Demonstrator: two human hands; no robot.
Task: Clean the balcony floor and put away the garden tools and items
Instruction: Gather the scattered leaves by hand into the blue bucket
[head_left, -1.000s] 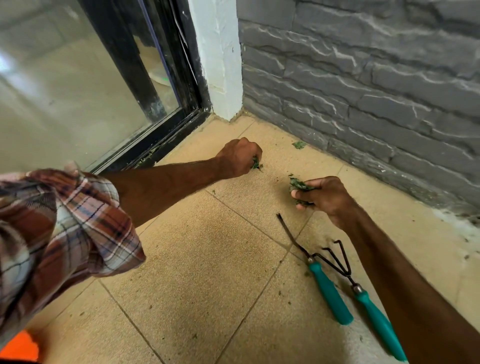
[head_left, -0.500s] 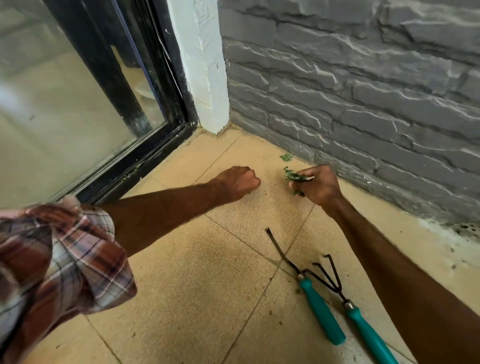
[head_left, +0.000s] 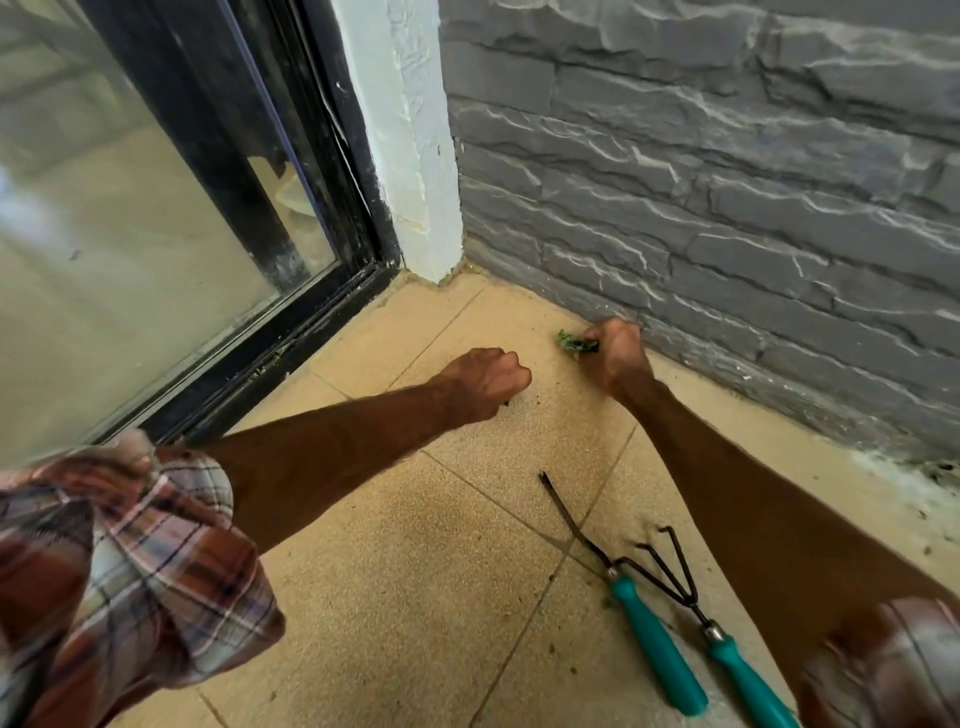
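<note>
Both arms are held forward, the left hand (head_left: 485, 376) fisted, leaf scraps (head_left: 571, 343) pinched in the right hand (head_left: 618, 358).

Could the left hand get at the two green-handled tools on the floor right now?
Probably yes: only open floor lies between the left hand and the tools. But its grip is closed, seemingly round leaf scraps, so it would need emptying first.

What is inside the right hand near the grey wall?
Green leaves stick out of the right hand. The closed hand itself hides whatever more lies inside.
</note>
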